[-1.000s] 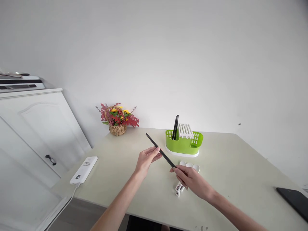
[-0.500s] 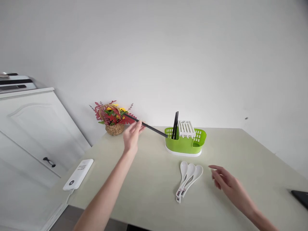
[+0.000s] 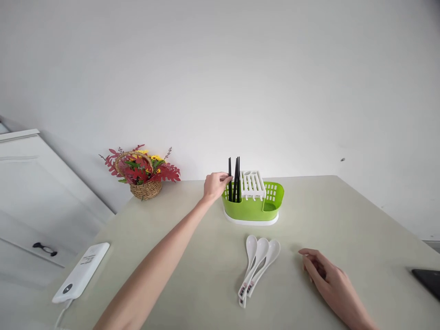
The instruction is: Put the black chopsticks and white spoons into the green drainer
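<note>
My left hand point(image 3: 214, 185) reaches to the left end of a green cutlery holder point(image 3: 253, 207) and pinches a black chopstick point(image 3: 230, 178) that stands upright in its left compartment. Two more black chopsticks point(image 3: 237, 178) stand just to the right of it. A white slotted insert point(image 3: 252, 184) sits in the holder's middle. Three white spoons point(image 3: 257, 263) lie side by side on the table in front of the holder. My right hand point(image 3: 329, 280) rests on the table to the right of the spoons, fingers loosely curled and holding nothing.
A wicker basket of red and yellow flowers point(image 3: 140, 171) stands at the back left by the wall. A white power bank point(image 3: 81, 272) with a cable lies near the table's left edge. A dark flat device point(image 3: 428, 278) is at the far right. A white cabinet point(image 3: 30, 192) stands left.
My left hand carried the chopstick from mid-air to the holder and stood it upright in the left compartment. My right hand let go of it earlier and settled on the table.
</note>
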`<state>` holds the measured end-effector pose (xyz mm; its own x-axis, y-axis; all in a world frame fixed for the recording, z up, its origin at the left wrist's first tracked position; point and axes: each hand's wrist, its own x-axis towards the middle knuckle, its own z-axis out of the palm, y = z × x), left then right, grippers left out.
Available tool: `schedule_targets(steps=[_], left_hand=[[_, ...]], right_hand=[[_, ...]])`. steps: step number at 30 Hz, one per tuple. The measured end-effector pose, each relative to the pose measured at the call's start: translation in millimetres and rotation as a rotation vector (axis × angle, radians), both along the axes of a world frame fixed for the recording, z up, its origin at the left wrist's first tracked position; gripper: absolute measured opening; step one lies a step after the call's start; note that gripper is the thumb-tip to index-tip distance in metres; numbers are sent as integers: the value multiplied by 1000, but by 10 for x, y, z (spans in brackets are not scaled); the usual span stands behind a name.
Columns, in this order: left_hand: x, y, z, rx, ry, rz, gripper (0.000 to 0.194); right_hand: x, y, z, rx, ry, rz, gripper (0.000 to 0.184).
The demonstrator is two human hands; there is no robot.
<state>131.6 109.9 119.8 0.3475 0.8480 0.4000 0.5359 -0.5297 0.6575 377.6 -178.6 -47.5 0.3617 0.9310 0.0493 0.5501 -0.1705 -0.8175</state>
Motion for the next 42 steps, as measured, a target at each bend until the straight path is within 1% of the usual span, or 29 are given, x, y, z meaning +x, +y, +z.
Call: schedule_targets(steps=[4,7,10,12,14,17,20,22,25,27,32,35,37,39,41,42], left_hand=[[46,97,-95,52,9,21,26],[-16,164,-179,67,8,59,32],[-208,170,-328,42,-44,135,37],[-415,115,-479,14,-79,217,37],[-672,-2,-668,-19,-87,292,36],[-1085,-283,-972,-64,-84,381,31],[-1434,-627,-1203,-64,-85,384,30],[-1592,-842,-1287,-49,-89,350,31],[-1716,-1103,-1331,-34,-87,294,33],[-1749,-1232,-1333,-29,-82,263,34],[-1794,-1458,-1325,-31,-65,237,35],[-1841,-1556,-1332,-43,-68,230,36],[-1872,-1601,-1345,-58,-76,229,37],[-1892,-1623,-1359,-68,-83,233,38],[-1897,-1626,-1367,-67,-86,237,38],[-1895,-1624,-1368,-64,-85,240,38]], right_hand=[[4,-3,9,-19,-7,2,36],[-5,-5,12,-41,-25,6,37],[-39,13,32,-58,-47,13,38],[-83,51,61,-79,-67,14,38],[-138,114,100,-113,-90,12,39],[-213,244,160,-166,-118,36,42],[-251,377,198,-184,-115,87,43],[-261,449,212,-187,-90,131,46],[-272,534,224,-200,-28,197,54],[-282,580,227,-214,11,219,56],[-304,614,222,-220,53,246,34],[-273,541,262,-209,62,272,34],[-209,467,343,-193,60,292,36],[-117,398,489,-163,46,310,40],[-29,351,722,-115,27,316,45],[-2,338,873,-84,19,315,48]])
